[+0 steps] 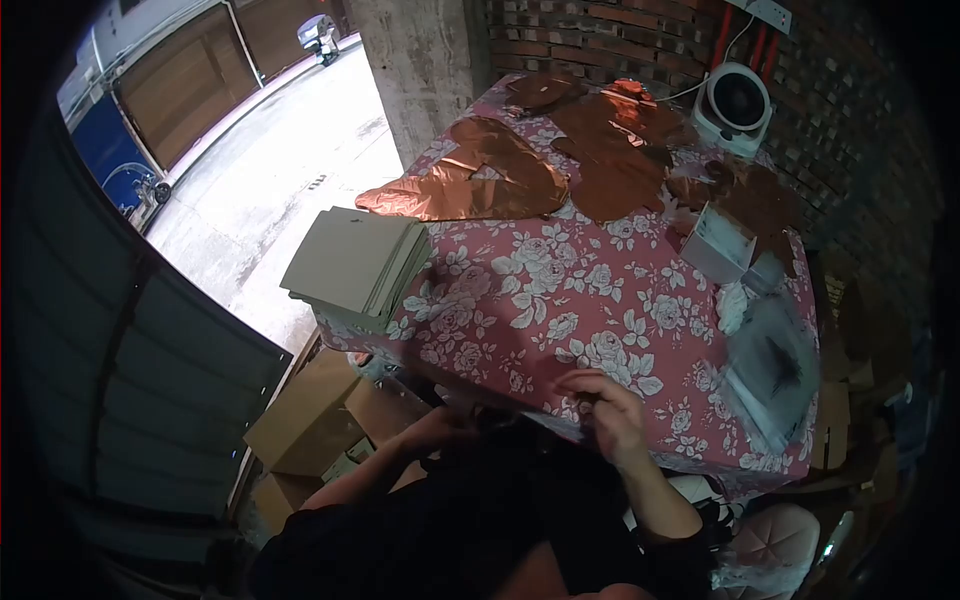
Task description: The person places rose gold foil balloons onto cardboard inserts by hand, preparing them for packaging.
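My right hand (612, 408) hovers over the front edge of the table, its fingers curved and apart with nothing seen in them. Below that edge, close to my body, my left hand (440, 430) is in shadow, and its fingers are too dark to make out. A pink tablecloth (480, 335) with white roses covers the table. On its left corner sits a stack of grey-green boards (345, 258), nearer to my left hand.
Shiny copper-coloured sheets (480, 185) and brown pieces (615, 170) lie across the back. At right are a small white box (718, 245), clear plastic bags (770, 365) and a white fan (738, 105). Cardboard boxes (305, 412) stand below left; a stool (775, 545) stands below right.
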Tool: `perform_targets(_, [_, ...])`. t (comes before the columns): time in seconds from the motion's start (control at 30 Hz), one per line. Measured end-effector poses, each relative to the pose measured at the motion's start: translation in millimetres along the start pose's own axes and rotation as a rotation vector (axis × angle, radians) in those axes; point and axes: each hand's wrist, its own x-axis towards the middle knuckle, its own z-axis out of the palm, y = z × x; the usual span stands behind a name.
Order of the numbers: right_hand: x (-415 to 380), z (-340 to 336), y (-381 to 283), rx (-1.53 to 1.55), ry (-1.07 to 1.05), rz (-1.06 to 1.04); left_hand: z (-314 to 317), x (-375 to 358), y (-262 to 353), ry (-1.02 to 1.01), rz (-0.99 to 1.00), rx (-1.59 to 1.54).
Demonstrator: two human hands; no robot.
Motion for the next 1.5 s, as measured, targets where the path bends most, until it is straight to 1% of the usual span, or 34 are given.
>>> perform_targets(0.07, [-8.2,-10.9,-2.7,0.039,0.006,0.025,-14.4,24.9,-61.7,0.199,-0.140,0.083])
perform_targets(0.1, [-10.4,-12.3,-4.8,0.077,0.016,0.044,-14.7,35.3,-80.1,0.200,-0.141,0.080])
perform_targets(0.17, [-12.6,-10.5,-11.5,0.077,0.019,0.033,-13.3,45.4,-104.3,0.683,-0.039,1.098])
perform_targets(0.2, [-15.1,-12.5,-12.5,0.035,0.004,0.068,-15.2,47.8,-99.0,0.586,-0.118,1.033])
perform_targets(0.23, [-16.7,-12.6,-13.5,-0.005,-0.012,0.103,-18.8,53.9,-105.1,0.589,-0.123,1.030])
perform_targets(0.3, [-15.7,-8.9,-20.0,-0.058,-0.031,0.101,-30.6,72.6,-118.8,0.212,-0.065,1.096])
perform_targets(0.33, [-14.7,-7.7,-23.0,-0.112,-0.046,0.099,-37.1,64.5,-102.2,0.217,-0.068,1.091])
perform_targets(0.4, [-12.9,-8.0,-25.9,-0.143,-0.071,0.071,-63.5,35.9,-61.8,-0.081,0.234,0.554])
perform_targets(0.47, [-11.9,-8.8,-28.1,-0.175,-0.087,0.041,-78.6,-17.3,-33.4,0.138,0.144,-0.300])
perform_targets(0.53, [-9.5,-10.9,-31.1,-0.231,-0.077,0.035,-138.1,-38.0,-55.3,0.395,0.244,0.733])
perform_targets(0.6, [-6.5,-13.3,-34.9,-0.255,-0.064,0.050,-145.6,-72.4,-34.6,0.892,-0.380,1.144])
perform_targets(0.63, [-5.3,-14.5,-36.3,-0.276,-0.060,0.073,-149.6,-90.2,-22.2,1.159,-0.452,1.037])
perform_targets(0.7, [-1.7,-17.4,-37.8,-0.276,-0.050,0.078,-151.6,-128.3,20.9,1.485,-0.292,0.928])
perform_targets(0.77, [2.1,-20.9,-36.0,-0.275,-0.049,0.087,-138.7,-139.4,71.2,1.829,-0.048,0.944])
perform_targets(0.8, [3.5,-23.4,-34.4,-0.283,-0.032,0.119,-133.8,-140.6,88.9,1.833,-0.054,0.941])
perform_targets(0.87, [8.4,-25.6,-31.4,-0.295,-0.013,0.149,-127.0,-136.6,119.3,1.699,0.546,0.741])
perform_targets(0.9, [12.1,-26.2,-30.2,-0.274,-0.013,0.174,-125.4,-131.0,132.8,1.563,0.567,0.772])
perform_targets(0.97, [18.8,-26.8,-31.5,-0.255,-0.008,0.199,-130.6,-109.8,148.8,1.390,0.607,0.952])
perform_targets(1.03, [26.7,-27.5,-34.0,-0.300,-0.024,0.186,-133.2,-87.5,165.9,1.202,0.508,1.095])
perform_targets(1.1, [32.9,-31.2,-31.7,-0.323,-0.011,0.213,-145.0,-52.1,172.8,1.062,0.661,1.137])
perform_targets(1.17, [37.7,-37.3,-21.7,-0.345,0.001,0.245,-145.0,-19.5,194.7,0.843,0.706,1.233])
perform_targets(1.23, [42.0,-47.6,-3.7,-0.353,-0.009,0.179,-152.4,20.5,198.3,0.651,1.023,1.029])
perform_targets(1.27, [42.6,-51.4,2.0,-0.354,-0.010,0.180,-153.6,40.9,209.7,0.604,0.944,1.247])
perform_targets(1.3, [43.1,-55.2,6.9,-0.296,-0.010,0.242,-153.6,62.8,221.8,0.552,0.858,1.462])
perform_targets(1.33, [43.5,-58.2,11.9,-0.237,-0.009,0.303,-154.3,89.2,224.2,0.602,0.851,1.561])
perform_targets(1.37, [43.8,-60.5,19.2,-0.238,-0.007,0.300,-155.6,114.6,224.7,0.651,0.844,1.661])
perform_targets(1.43, [43.1,-63.8,29.6,-0.200,-0.010,0.173,-155.0,152.2,232.5,0.681,0.826,1.687])
perform_targets(1.5, [43.1,-62.7,25.6,-0.203,-0.016,0.167,-151.7,170.5,238.2,0.704,0.818,1.712])
